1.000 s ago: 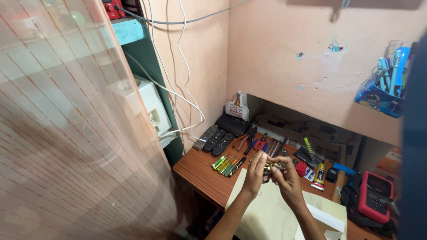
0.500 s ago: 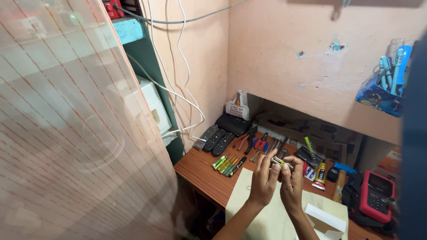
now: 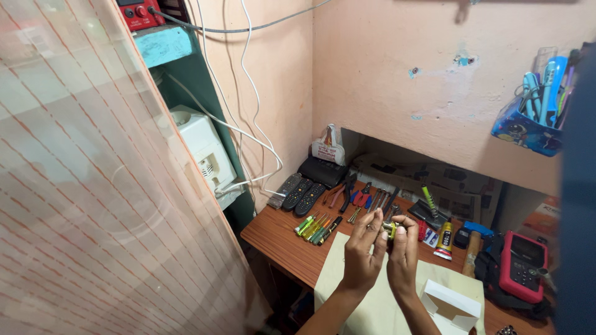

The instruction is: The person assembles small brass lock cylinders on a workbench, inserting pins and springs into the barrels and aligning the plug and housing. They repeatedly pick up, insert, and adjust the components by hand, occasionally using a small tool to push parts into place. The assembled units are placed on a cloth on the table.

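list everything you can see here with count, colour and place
desk: 1, brown wood, below the wall niche
cloth: 1, cream, on the desk under the hands
remotes: 3, dark, back left of the desk
screwdrivers: several, green and yellow handles, left of the hands
pliers: a few, red and blue grips, middle back
glue tube: 1, yellow and black, right of the hands
meter: 1, red, far right
box: 1, white, open, front right
pen holder: 1, blue, on the wall
curtain: 1, sheer with orange stripes, left
left hand: 1, raised over the cloth
right hand: 1, beside it, pinching a small part
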